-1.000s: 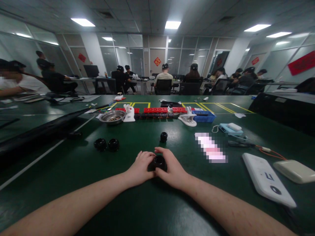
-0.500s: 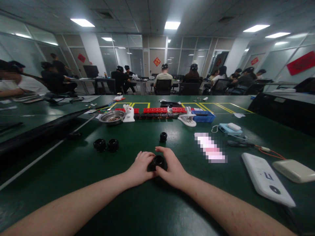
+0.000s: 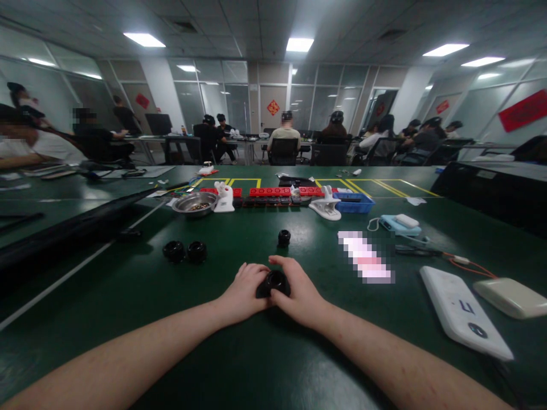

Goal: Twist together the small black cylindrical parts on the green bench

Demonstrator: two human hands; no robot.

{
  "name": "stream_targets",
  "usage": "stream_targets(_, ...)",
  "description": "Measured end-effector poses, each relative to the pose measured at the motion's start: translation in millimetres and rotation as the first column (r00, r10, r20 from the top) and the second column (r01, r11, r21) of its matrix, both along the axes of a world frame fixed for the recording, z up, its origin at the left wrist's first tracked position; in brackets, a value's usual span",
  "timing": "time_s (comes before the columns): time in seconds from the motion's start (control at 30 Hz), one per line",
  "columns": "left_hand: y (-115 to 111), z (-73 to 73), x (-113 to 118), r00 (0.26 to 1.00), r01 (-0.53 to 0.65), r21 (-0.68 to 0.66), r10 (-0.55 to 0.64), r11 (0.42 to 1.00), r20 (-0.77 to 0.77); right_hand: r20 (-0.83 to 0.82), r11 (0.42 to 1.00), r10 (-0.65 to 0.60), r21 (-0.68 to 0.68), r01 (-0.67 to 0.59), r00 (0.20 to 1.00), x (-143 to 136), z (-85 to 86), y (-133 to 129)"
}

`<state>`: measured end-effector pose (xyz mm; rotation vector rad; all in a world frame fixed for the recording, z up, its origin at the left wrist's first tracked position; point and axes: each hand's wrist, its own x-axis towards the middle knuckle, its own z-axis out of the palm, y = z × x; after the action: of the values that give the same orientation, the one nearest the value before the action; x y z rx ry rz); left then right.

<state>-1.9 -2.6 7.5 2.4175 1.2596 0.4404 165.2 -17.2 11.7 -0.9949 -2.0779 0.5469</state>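
Observation:
Low over the green table, a black round part with a hollow centre (image 3: pixel 277 278) sits between my two hands, its opening facing up. My left hand (image 3: pixel 244 289) closes on its left side, the fingers curled along the far edge. My right hand (image 3: pixel 302 291) wraps the other side, thumb on the near rim and index finger stretched out beyond it. Straight ahead stands a smaller-looking black part (image 3: pixel 284 238) of similar shape. Off to the left, two more black round parts, one (image 3: pixel 173 251) beside the other (image 3: pixel 197 251), lie on the tabletop.
Farther back are a metal bowl (image 3: pixel 184 210) with small pieces, white stands (image 3: pixel 223 198), red strips (image 3: pixel 268 192) and a blue bin (image 3: pixel 361 205). A white device (image 3: pixel 464 310) and a cream power bank (image 3: pixel 513 295) lie right. A long black object (image 3: pixel 81 225) runs along the left.
Both hands and the black part have barely shifted. In the left background, a standing person has moved to the right and another person has come into view.

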Motion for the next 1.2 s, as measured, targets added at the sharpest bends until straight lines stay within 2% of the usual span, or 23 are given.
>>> stream_targets(0.17, -2.7, 4.2, 0.4, 1.0, 0.005, -0.02, -0.004, 1.0, 0.016, 0.007, 0.997, -0.076, -0.013, 0.076, 0.997, -1.3, -0.7, 2.3)
stream_targets(0.47, 0.5, -2.7, -0.7, 1.0, 0.007, -0.003, -0.007, 1.0, 0.016, -0.005, 0.998, 0.058, -0.025, -0.058, 0.998, 1.0, -0.7, 1.6)
stream_targets(0.67, -0.8, -1.0, -0.7, 1.0, 0.016, -0.003, -0.016, 1.0, 0.011, -0.005, 0.998, -0.056, -0.039, 0.056, 0.998, -1.1, -0.8, 3.8)
stream_targets(0.9, 1.0, -1.8, -0.8, 1.0, 0.015, 0.014, -0.015, 1.0, 0.001, -0.05, 0.997, 0.056, -0.057, -0.059, 0.997, -0.3, -2.5, 2.8)
stream_targets(1.2, -0.4, 0.4, -0.7, 1.0, 0.011, 0.001, -0.011, 1.0, 0.01, -0.026, 0.995, -0.083, -0.063, 0.081, 0.996, -1.3, -2.7, 4.7)
